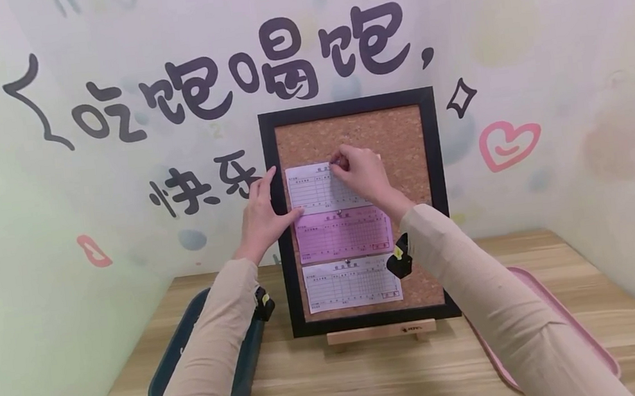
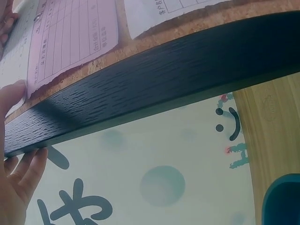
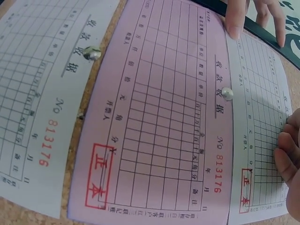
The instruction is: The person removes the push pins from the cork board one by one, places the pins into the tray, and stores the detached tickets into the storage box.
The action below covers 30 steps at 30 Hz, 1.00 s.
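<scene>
A black-framed cork board [image 1: 412, 214] stands upright with three receipt slips pinned one above another. The top white slip [image 1: 307, 189] lies over the upper edge of the pink slip [image 1: 344, 234]; below is another white slip [image 1: 350, 285]. My left hand [image 1: 264, 220] grips the frame's left side, its thumb pressing the top slip's lower left corner and its fingers at the outer edge. At the top slip's upper edge, my right hand [image 1: 367, 170] pinches a small push pin, mostly hidden by the fingers. Silver push pins [image 3: 227, 93] show on the lower two slips.
A wooden easel [image 1: 380, 331] carries the board on the wood-grain table [image 1: 394, 377]. To the left lies a dark teal tray [image 1: 159, 376], to the right a pink tray [image 1: 562, 311], both partly behind my sleeves. A wall [image 1: 571, 68] with painted lettering rises behind.
</scene>
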Each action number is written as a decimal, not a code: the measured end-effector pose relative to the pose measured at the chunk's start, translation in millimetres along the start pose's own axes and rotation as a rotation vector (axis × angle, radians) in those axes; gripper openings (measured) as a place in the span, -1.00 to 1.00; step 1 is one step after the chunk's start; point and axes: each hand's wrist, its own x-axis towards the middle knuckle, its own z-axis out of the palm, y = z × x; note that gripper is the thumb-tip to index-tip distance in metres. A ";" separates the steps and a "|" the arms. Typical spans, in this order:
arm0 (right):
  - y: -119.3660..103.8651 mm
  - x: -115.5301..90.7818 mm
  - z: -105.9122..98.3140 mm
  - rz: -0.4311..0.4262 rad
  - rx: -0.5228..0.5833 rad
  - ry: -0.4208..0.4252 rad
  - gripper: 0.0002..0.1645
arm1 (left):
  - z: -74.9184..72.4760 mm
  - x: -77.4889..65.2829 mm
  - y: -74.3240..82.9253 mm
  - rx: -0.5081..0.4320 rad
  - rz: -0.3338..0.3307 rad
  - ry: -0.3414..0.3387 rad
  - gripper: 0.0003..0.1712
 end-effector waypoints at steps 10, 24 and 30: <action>-6.6 4.2 1.9 0.064 0.004 0.011 -0.83 | -1.0 1.7 -0.8 -0.009 0.009 0.014 0.04; -5.5 2.1 3.0 0.105 0.074 -0.006 -0.86 | 0.5 0.3 -1.7 0.004 -0.008 0.001 0.05; -5.1 0.8 2.2 0.110 0.079 -0.006 -0.87 | 1.4 0.0 -0.9 0.006 -0.013 0.001 0.04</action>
